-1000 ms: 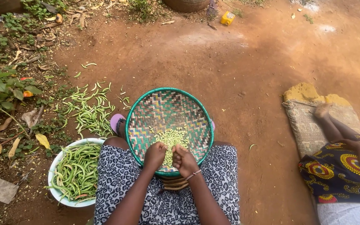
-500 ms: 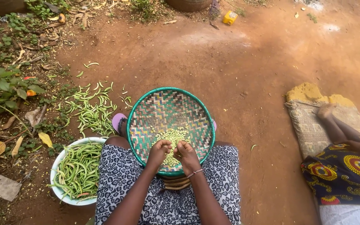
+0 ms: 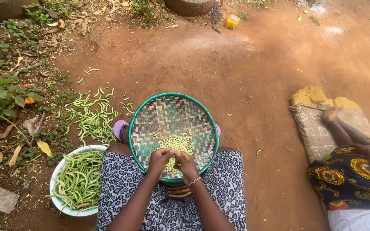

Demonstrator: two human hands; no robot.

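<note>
A seated person's left hand [image 3: 159,158] and right hand [image 3: 186,161] meet, knuckles almost touching, over the near rim of a round woven tray [image 3: 150,124] that rests on the lap. Both hands are curled narrow, fingertips pinched together at the same spot; whatever sits between them is too small to make out. A thin beaded bracelet [image 3: 194,182] circles the right wrist.

The shallow tray is plaited in a herringbone pattern of muted pinks, greys and greens, and bound with a bright green rim. A loose heap of small, pale green shelled beans [image 3: 177,143] lies in its near half, just beyond the fingers. The lap beneath is covered by a grey and black spotted fabric skirt [image 3: 125,188].

At the person's left, on the ground, stands a white round bowl [image 3: 55,173] filled with long, slender green pods [image 3: 80,177]. Further out, more pods, flattened and curved [image 3: 93,115], lie scattered over the packed red earth [image 3: 245,72], near leafy weeds and dry yellow leaves.

To the right, well apart, another person's bare leg [image 3: 341,128] rests on a coarse woven mat [image 3: 317,128], with a bold printed cloth [image 3: 343,175] draped close by. A small yellow container [image 3: 233,20] lies on the far side of the yard.
</note>
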